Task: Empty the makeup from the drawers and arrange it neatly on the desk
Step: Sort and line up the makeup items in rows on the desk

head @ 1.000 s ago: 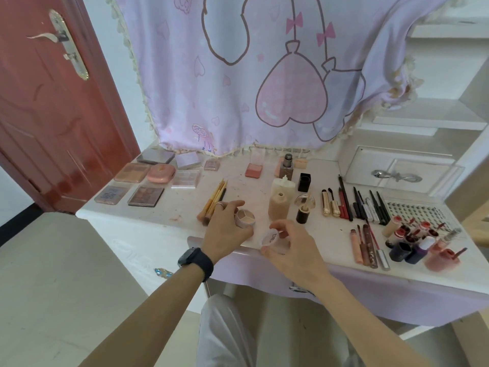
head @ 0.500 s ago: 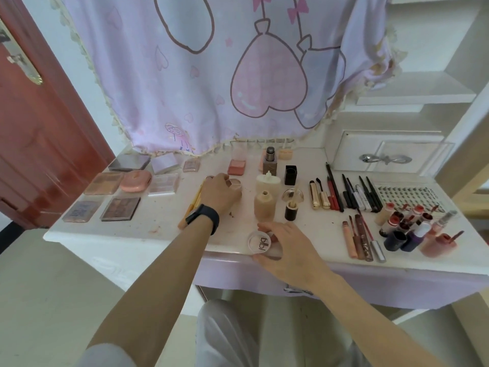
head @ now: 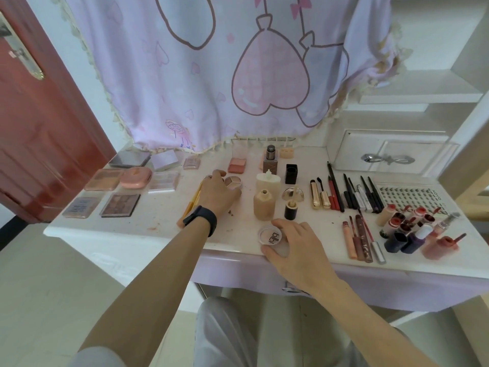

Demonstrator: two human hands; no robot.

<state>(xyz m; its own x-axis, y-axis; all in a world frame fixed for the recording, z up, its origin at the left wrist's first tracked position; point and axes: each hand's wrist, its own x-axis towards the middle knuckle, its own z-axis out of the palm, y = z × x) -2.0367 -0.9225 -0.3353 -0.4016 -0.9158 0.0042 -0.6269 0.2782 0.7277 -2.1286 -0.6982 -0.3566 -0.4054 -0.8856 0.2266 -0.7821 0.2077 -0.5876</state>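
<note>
The left hand (head: 217,193) wore a thin silvery ring (head: 208,177) on one finger. A black band (head: 200,219), broad and smooth, wrapped the left wrist. Both forearms were bare down to the hands. A pale grey sleeve (head: 98,357) showed on the left upper arm, at the near edge. Pale grey trousers (head: 225,335), softly creased, covered the legs.

Left hand (head: 217,193) gripping round concealer pot (head: 232,182) mid-desk (head: 148,221), right hand (head: 296,243) holding clear lid (head: 271,235) at front edge, palettes (head: 120,205) by left edge
</note>
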